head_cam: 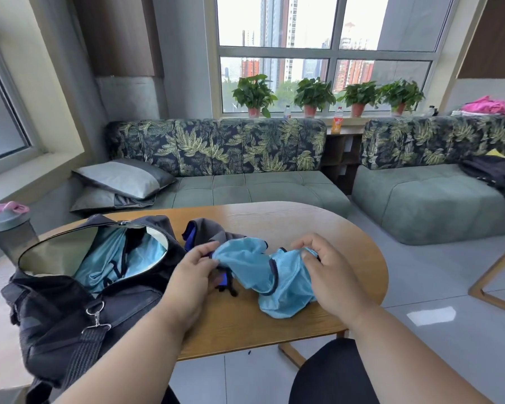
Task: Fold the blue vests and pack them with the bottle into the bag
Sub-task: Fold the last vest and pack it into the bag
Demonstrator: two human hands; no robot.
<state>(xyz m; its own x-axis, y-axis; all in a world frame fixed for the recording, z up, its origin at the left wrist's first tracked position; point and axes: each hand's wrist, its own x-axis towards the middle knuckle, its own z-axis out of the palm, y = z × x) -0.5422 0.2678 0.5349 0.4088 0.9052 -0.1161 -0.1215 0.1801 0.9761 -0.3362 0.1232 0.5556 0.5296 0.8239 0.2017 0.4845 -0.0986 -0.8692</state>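
Folding step: both hands, left and right, pinch a crumpled light-blue mesh vest on the wooden counter beside the open black duffel bag; flattening presumably comes next.

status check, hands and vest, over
Left hand and right hand both pinch blue vest, bunched on table. Another vest in open bag. Bottle outside. Nothing blocking.
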